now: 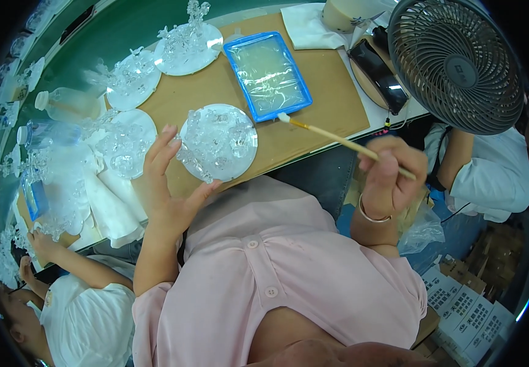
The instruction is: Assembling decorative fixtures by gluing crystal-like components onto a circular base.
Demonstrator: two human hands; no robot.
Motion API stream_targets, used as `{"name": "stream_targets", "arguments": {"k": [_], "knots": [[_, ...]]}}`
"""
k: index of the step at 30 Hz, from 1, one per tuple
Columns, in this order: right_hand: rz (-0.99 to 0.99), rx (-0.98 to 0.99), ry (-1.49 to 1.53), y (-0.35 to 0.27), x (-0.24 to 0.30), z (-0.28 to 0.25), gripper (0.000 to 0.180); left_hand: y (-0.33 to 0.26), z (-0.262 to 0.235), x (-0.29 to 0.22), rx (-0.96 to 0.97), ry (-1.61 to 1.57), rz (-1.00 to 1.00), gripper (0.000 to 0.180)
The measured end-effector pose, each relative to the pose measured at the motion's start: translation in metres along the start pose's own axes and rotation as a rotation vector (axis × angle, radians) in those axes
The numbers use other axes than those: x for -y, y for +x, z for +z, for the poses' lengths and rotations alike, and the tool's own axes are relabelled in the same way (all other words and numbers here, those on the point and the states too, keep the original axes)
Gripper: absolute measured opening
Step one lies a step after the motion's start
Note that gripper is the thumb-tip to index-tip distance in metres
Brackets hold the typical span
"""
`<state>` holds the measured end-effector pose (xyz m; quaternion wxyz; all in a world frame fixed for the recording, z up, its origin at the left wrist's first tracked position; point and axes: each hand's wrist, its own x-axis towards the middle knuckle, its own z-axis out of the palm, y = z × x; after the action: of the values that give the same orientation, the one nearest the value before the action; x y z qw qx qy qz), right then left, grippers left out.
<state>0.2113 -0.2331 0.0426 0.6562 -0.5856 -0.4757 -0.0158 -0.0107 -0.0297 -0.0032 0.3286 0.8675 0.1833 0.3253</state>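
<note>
In front of me lies a round white plate (249, 144) heaped with clear, glassy pieces (215, 137). My left hand (169, 180) is at its left side, open with the fingers and thumb spread around the near-left rim. Whether it touches the plate or a clear piece I cannot tell. A thin wooden-handled paintbrush (344, 140) is held in my right hand (393, 174), closed around the handle. Its white bristles point left, at the near edge of a shallow blue tray (306, 92). Clear film or liquid with a shiny surface fills the tray.
More white plates (215, 49) of clear pieces stand to the left and far left, beside plastic bottles (69, 104) and a white cloth (111, 205). A black fan (460, 67) and a dark glasses-like object (379, 79) sit at the right. Co-workers (90, 312) are on both sides.
</note>
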Motion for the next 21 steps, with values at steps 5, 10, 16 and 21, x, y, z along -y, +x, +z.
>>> {"name": "stream_targets", "arguments": {"k": [5, 10, 16, 21], "knots": [[0.063, 0.082, -0.276, 0.017, -0.032, 0.008, 0.010, 0.003, -0.005, 0.005, 0.047, -0.069, -0.036, 0.083], [0.069, 0.197, -0.358, 0.029, -0.045, 0.020, 0.010, 0.010, -0.010, 0.005, 0.093, -0.068, -0.053, 0.082], [-0.037, 0.268, -0.454, 0.034, -0.042, 0.020, 0.010, 0.011, -0.012, 0.011, 0.111, -0.190, -0.071, 0.080], [-0.090, 0.245, -0.373, 0.031, -0.030, 0.018, 0.008, 0.010, -0.012, 0.016, 0.133, -0.219, -0.067, 0.081]]}}
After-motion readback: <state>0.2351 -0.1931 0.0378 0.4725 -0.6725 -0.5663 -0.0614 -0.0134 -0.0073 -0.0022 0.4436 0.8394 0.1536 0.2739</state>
